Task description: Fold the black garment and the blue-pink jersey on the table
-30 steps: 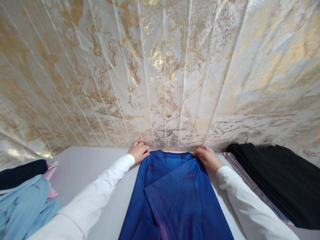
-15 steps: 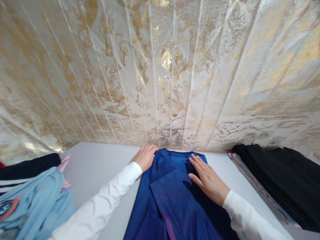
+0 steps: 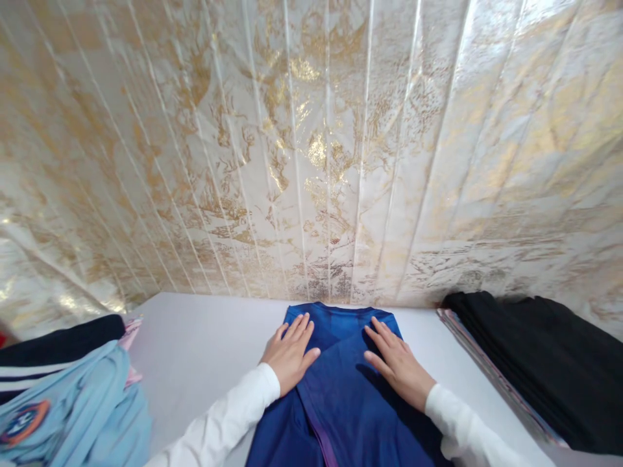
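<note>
A dark blue shirt [image 3: 350, 389] with a purple stripe lies on the white table, its collar toward the wall and part of it folded over itself. My left hand [image 3: 291, 353] rests flat on the shirt's upper left side, fingers spread and pointing away from me. On the upper right side, my right hand [image 3: 400, 363] lies with its fingers apart and its thumb toward the middle. Neither hand grips the cloth. The shirt's lower end runs out of view at the bottom.
A stack of folded clothes with a black garment [image 3: 545, 370] on top lies to the right. At the left is a loose pile with a light blue garment [image 3: 92, 395] and a black garment with white stripes [image 3: 58, 340]. Gold-patterned sheeting [image 3: 311, 155] hangs behind the white table [image 3: 195, 350].
My left hand has moved from the shirt's top left corner down onto the cloth and now lies flat. My right hand stays in nearly the same place. The view has shifted slightly.
</note>
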{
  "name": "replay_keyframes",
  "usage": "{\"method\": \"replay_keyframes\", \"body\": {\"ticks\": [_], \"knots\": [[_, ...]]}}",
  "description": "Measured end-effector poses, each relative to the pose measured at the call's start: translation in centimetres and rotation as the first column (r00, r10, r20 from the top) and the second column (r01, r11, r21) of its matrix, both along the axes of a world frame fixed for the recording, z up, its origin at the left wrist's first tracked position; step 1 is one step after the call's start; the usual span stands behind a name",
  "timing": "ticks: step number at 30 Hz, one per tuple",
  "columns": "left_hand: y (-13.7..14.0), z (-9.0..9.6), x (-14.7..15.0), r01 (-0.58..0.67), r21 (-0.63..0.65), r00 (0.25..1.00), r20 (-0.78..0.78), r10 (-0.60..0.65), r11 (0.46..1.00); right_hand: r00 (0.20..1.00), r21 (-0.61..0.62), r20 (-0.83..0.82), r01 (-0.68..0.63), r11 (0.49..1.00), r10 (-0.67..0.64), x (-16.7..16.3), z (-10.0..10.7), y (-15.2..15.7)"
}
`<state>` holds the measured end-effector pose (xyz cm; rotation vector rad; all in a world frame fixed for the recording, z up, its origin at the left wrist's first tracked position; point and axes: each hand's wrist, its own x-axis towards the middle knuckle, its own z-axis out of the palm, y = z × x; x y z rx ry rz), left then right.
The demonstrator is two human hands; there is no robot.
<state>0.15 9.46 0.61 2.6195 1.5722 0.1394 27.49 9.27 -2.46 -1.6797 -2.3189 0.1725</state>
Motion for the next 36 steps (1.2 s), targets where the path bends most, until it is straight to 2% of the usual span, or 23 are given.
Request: {"method": "replay_keyframes", "body": {"ticks": [4,7,12,16,19,21,25,30,33,36], "knots": [[-3.0,1.4,3.9,0.224,-0.006,0.971,0.089,-0.222,0.975,0.997,0.061,-0.050,0.066,0.996,-0.063,4.0,-0.3,2.7],[-4.4,1.2,6.6,0.318,-0.036,0.939,0.148,-0.309,0.948,0.997,0.133,-0.034,0.069,0.989,-0.065,5.6,-1.4,3.5],[-4.5,-0.5,7.3,0.346,-0.074,0.922,0.211,-0.324,0.935,0.999,0.234,0.028,-0.035,0.972,0.029,3.5,-2.2,2.0],[-4.7,-1.2,6.8,0.344,-0.058,0.918,0.232,-0.323,0.937,0.997,0.202,0.077,-0.023,0.979,0.008,1.5,-1.9,1.2],[-4.5,-1.3,6.7,0.345,-0.063,0.915,0.243,-0.321,0.936,0.993,0.163,0.113,0.021,0.986,-0.039,1.3,-2.3,1.2],[-3.9,-1.3,6.3,0.318,-0.065,0.925,0.241,-0.294,0.946,0.989,0.161,0.131,0.049,0.986,-0.070,1.6,-2.6,1.3],[-2.0,-0.8,4.1,0.154,-0.088,0.978,0.155,-0.139,0.984,0.985,0.187,0.145,0.062,0.980,-0.090,1.4,-2.5,0.9],[0.0,-0.5,1.2,-0.004,-0.052,0.997,0.083,0.009,0.999,0.991,0.200,0.131,-0.026,0.979,-0.001,-0.7,-1.3,-0.3],[0.3,-1.0,0.8,-0.074,-0.019,0.996,0.057,0.075,0.997,0.991,0.161,0.126,-0.058,0.985,0.038,-1.4,-1.1,-0.5],[0.4,-1.4,0.8,-0.098,0.006,0.994,0.039,0.098,0.995,0.991,0.140,0.130,-0.033,0.990,0.014,-1.2,-1.4,-0.3]]}}
